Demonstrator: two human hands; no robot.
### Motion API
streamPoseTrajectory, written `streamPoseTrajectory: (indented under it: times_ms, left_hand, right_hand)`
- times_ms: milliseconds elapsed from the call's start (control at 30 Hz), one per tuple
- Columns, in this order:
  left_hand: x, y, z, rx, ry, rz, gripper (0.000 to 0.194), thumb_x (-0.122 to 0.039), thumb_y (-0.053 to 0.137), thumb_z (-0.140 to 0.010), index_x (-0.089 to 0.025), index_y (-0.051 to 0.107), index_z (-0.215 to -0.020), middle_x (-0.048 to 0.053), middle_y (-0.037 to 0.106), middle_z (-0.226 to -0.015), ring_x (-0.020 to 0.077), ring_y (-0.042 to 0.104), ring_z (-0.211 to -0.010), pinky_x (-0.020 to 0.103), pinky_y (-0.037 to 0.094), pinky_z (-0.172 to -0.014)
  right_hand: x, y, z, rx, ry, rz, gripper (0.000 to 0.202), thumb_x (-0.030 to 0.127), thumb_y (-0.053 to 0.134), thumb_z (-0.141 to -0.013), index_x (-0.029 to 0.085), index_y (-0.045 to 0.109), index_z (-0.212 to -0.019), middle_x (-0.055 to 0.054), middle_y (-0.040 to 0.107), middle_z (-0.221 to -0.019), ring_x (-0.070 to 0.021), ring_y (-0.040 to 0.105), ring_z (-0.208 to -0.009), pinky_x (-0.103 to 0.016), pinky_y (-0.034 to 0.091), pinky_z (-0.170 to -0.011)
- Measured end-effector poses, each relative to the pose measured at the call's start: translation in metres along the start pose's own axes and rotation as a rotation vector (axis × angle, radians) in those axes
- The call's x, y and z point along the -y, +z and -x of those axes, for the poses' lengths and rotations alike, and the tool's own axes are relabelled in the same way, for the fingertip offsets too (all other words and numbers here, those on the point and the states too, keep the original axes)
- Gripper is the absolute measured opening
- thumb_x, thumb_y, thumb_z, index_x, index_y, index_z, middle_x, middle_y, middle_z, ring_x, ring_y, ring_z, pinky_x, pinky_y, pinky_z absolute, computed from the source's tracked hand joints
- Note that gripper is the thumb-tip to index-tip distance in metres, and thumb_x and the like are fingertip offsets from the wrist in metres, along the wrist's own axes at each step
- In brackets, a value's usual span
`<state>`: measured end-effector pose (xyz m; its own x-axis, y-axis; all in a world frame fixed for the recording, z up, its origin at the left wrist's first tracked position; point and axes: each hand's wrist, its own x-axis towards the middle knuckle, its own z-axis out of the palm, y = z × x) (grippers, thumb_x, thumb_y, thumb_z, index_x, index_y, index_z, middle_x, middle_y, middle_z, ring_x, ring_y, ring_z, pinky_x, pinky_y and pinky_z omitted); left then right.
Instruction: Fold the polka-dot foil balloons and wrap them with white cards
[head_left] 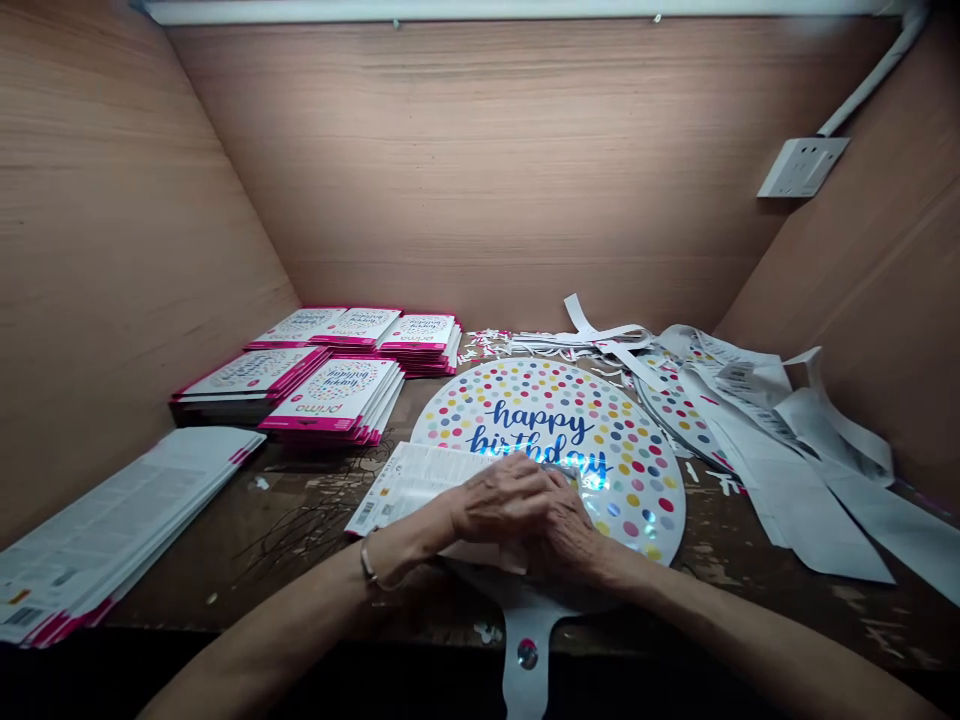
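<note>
A round foil balloon with coloured dots and "happy birthday" lettering lies flat on the table, its tail toward me. Across its lower left lies a printed packaging card with a barcode at one end. My left hand, a bracelet at its wrist, is closed on the card's right end. Pressed against it, my right hand is closed at the same end, its fingertips partly hidden. A small silvery edge shows above the knuckles; what it belongs to is unclear.
Stacks of pink-edged packets stand at the back left. More printed cards lie at the left. On the right, white paper strips overlap other dotted balloons. Paper scraps lie along the back. Wooden panels enclose the table.
</note>
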<state>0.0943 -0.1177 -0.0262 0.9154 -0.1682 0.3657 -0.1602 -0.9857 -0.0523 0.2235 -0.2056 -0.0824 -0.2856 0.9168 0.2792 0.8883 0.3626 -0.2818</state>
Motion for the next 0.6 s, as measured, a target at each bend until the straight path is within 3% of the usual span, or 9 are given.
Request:
streamPoseTrajectory:
  times_ms: [133,233,300,400,500,600]
  left_hand:
    - [0.011,-0.023,0.069,-0.104,-0.680,-0.162,0.034,-0.034,0.035,-0.092,-0.014,0.062,-0.082,0.011,0.062,-0.088,0.0210,0.054,-0.088,0.037,0.044,-0.081]
    - [0.006,-0.016,0.129,0.106,-0.937,-0.201,0.043,-0.048,0.038,-0.089,-0.017,0.059,-0.110,0.013,0.055,-0.119,0.0308,0.044,-0.114,0.052,0.035,-0.093]
    - [0.000,-0.006,0.153,0.253,-0.996,-0.167,0.052,-0.052,0.037,-0.088,-0.021,0.047,-0.127,0.012,0.040,-0.137,0.0343,0.029,-0.128,0.059,0.024,-0.098]
    - [-0.003,0.002,0.160,0.339,-0.990,-0.092,0.056,-0.053,0.032,-0.089,-0.022,0.034,-0.136,0.011,0.024,-0.145,0.0307,0.016,-0.134,0.057,0.013,-0.104]
    - [-0.001,0.000,0.154,0.343,-0.956,-0.030,0.057,-0.053,0.028,-0.090,-0.020,0.032,-0.137,0.012,0.022,-0.145,0.0276,0.017,-0.134,0.054,0.011,-0.106]
    - [0.000,-0.006,0.152,0.337,-0.946,0.034,0.058,-0.054,0.025,-0.090,-0.020,0.033,-0.137,0.013,0.024,-0.145,0.0272,0.019,-0.134,0.053,0.011,-0.106]
  right_hand:
    - [0.017,-0.017,-0.007,0.051,0.017,-0.003,0.023,0.031,0.042,-0.089,0.029,0.058,-0.106,-0.002,0.056,-0.116,-0.0231,0.046,-0.099,-0.044,0.031,-0.089]
    - [0.015,-0.028,-0.006,0.124,-0.055,0.002,0.027,0.038,0.040,-0.090,0.029,0.056,-0.109,-0.004,0.053,-0.122,-0.0229,0.046,-0.103,-0.046,0.027,-0.094]
    - [0.012,-0.030,-0.004,0.155,-0.126,0.006,0.030,0.038,0.037,-0.092,0.027,0.055,-0.112,-0.006,0.051,-0.125,-0.0227,0.044,-0.109,-0.045,0.025,-0.097]
    - [0.009,-0.028,0.001,0.187,-0.202,-0.029,0.034,0.035,0.033,-0.093,0.025,0.048,-0.122,-0.007,0.045,-0.131,-0.0214,0.037,-0.120,-0.041,0.024,-0.102]
    - [0.012,-0.024,-0.001,0.211,-0.209,-0.076,0.034,0.032,0.033,-0.094,0.025,0.046,-0.125,-0.006,0.041,-0.134,-0.0197,0.034,-0.124,-0.039,0.022,-0.105]
    - [0.020,-0.014,-0.015,0.216,-0.204,-0.092,0.030,0.027,0.034,-0.093,0.025,0.055,-0.115,-0.005,0.046,-0.130,-0.0188,0.036,-0.122,-0.040,0.019,-0.107]
